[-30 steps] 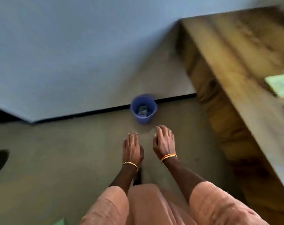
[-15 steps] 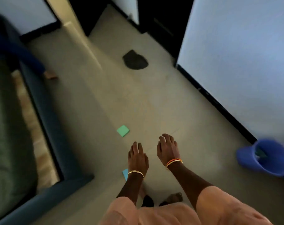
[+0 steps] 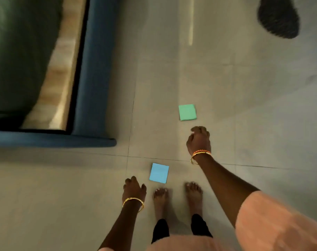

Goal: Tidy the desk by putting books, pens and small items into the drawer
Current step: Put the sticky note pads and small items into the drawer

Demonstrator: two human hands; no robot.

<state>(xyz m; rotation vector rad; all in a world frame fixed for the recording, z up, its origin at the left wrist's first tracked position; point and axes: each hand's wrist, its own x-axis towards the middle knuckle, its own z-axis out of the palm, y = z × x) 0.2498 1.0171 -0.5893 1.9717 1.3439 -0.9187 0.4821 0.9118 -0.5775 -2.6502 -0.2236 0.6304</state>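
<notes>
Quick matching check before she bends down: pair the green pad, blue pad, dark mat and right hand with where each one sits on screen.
Things:
1. green sticky-note pad
2. blue sticky-note pad
3. dark mat
4. right hand

Places:
A. top right corner of the floor
B. just in front of the bare feet
C. just beyond the right hand
D. above the floor between the two pads

Pairs: 1-C, 2-B, 3-A, 4-D

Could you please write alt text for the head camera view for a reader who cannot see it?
A standing person's right hand reaches down towards a green square paper pad on the grey tiled floor, while a blue square paper pad lies just ahead of their bare feet. The left hand hangs empty; a blue-framed bed stands at left.
</notes>
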